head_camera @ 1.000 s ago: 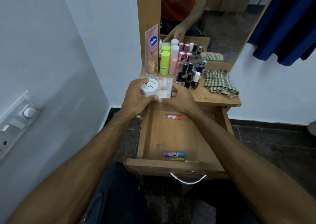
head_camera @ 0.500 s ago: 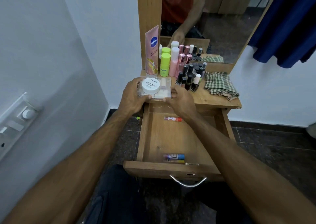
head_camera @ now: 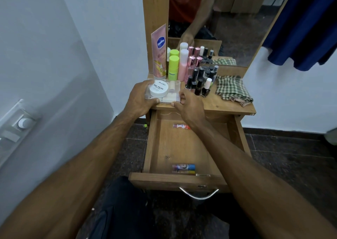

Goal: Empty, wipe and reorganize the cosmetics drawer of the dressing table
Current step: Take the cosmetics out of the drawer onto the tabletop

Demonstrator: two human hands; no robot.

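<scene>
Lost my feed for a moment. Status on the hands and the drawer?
Left hand and right hand both on clear box with white jar, at tabletop front edge. Drawer open, two small tubes inside. Nothing blocking.

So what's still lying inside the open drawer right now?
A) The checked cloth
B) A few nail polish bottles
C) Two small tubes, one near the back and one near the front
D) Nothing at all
C: the drawer holds one small tube near the back and another tube by the front wall, while the nail polish bottles and the cloth sit on the tabletop.
</scene>
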